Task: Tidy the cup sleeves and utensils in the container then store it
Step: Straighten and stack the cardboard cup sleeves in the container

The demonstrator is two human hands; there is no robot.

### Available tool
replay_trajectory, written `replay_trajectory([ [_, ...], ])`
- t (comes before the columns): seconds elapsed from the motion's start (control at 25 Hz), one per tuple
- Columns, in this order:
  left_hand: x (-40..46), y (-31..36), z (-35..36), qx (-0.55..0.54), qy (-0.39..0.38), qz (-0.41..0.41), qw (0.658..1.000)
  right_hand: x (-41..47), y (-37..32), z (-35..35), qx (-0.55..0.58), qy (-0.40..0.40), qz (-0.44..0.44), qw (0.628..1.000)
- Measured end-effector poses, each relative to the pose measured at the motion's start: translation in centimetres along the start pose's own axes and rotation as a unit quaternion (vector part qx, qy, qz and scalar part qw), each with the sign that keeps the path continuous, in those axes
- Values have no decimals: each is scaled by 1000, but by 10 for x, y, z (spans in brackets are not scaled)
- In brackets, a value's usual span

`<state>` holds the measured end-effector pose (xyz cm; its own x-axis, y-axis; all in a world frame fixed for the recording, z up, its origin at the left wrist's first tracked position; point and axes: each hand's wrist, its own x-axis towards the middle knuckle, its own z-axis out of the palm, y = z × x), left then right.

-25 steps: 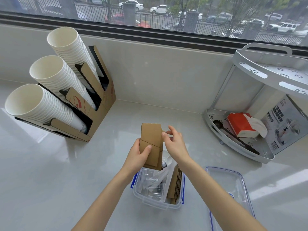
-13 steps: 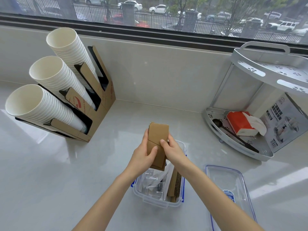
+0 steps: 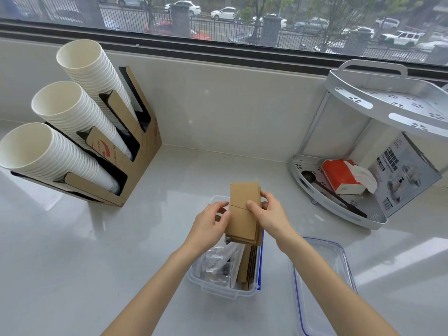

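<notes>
Both hands are closed on one stack of flattened brown cup sleeves (image 3: 243, 214): the left hand (image 3: 211, 223) pinches its left edge, the right hand (image 3: 269, 215) its right edge, thumb across the face. The stack is held upright just above the clear container (image 3: 218, 287), which stands open on the pale surface (image 3: 121, 238). More sleeves (image 3: 249, 265) are seen on edge along the container's right side; clear-wrapped utensils (image 3: 218, 263) lie loosely in its left part. The lid (image 3: 322, 287) lies apart, just to the right. Judged progress: the tidying is under way, the held sleeves not yet set in, the utensils seemingly unsorted, the lid not fitted, storage not begun. Where it is to be stored cannot be told.
</notes>
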<state>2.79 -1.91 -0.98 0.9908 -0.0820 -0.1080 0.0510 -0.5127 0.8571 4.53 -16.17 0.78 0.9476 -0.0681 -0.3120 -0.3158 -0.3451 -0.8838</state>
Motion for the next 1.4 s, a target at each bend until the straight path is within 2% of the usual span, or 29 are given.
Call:
replay_trajectory([
  [0.24,3,-12,23,144,-120,5,982,-7,14,-23,-63,51,22,996],
  [0.36,9,-15,36,237,-180,-30,954,-11,22,-27,-88,56,30,994],
  [0.48,13,-17,45,260,-203,-70,941,-13,26,-25,-95,52,37,993],
  [0.8,15,-18,42,240,-126,-82,959,-15,27,-18,-94,45,40,994],
  [1.0,10,-15,27,253,-18,-46,966,-17,26,-15,-82,48,40,995],
  [1.12,13,-18,21,265,0,-33,964,-18,21,-6,-87,32,41,995],
  [1.24,15,-23,19,261,-3,-25,965,-20,21,10,-149,26,25,988],
  [1.4,14,-28,21,273,-6,-8,962,-25,26,25,-272,30,-19,962],
])
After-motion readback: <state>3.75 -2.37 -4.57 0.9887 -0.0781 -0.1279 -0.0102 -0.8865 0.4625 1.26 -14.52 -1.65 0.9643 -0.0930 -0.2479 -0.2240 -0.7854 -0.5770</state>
